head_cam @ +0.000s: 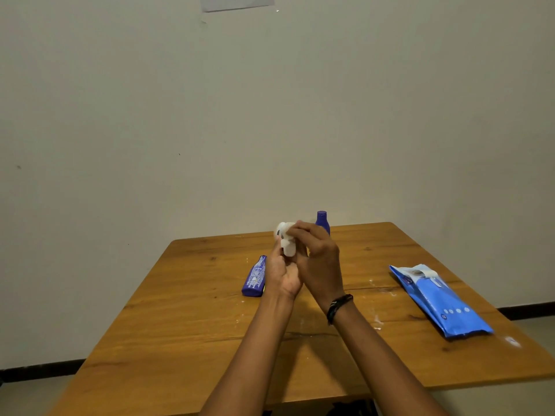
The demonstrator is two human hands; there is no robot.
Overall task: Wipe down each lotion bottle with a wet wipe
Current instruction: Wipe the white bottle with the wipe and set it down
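Above the middle of the wooden table (192,319), both my hands hold a crumpled white wet wipe (286,241). My left hand (280,276) grips it from below, fingers pointing up. My right hand (318,259), with a dark bracelet at the wrist, curls over the wipe from the right. Whether anything is wrapped inside the wipe is hidden. One blue lotion bottle (254,278) lies on its side on the table just left of my left hand. A second blue lotion bottle (322,220) stands upright at the table's far edge, partly behind my right hand.
A blue pack of wet wipes (441,301) lies on the right side of the table, its flap peeled open. White smears dot the tabletop near the middle. A plain wall stands right behind the table's far edge.
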